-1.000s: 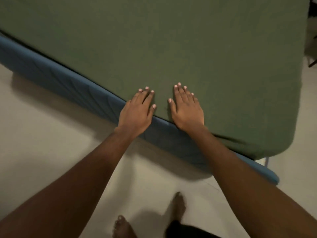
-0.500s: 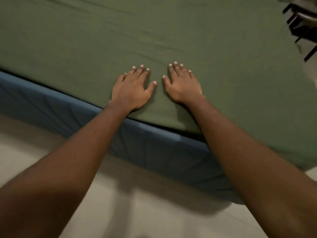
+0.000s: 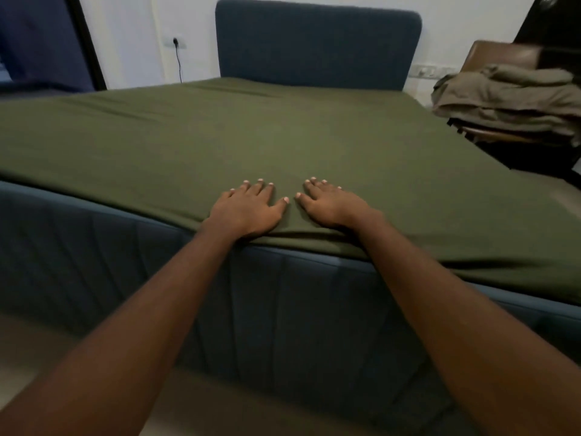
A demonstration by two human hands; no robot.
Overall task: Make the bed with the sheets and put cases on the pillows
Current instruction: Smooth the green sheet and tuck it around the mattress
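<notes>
Beyond the blue padded bed frame (image 3: 94, 253), we press our flat left hand (image 3: 243, 210) and right hand (image 3: 330, 204) on the smooth olive-green sheet (image 3: 283, 136), fingers straight.

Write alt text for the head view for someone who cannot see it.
The left hand and right hand lie flat, side by side, on the green sheet at the near edge of the bed. A blue headboard stands at the far end; folded cloth lies on a chair at right.

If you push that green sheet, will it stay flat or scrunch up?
Probably scrunch a little: the green sheet looks thin and floppy, with creases near the headboard. It likely slides little, since it looks pulled taut over the edge under the left hand and right hand.
</notes>
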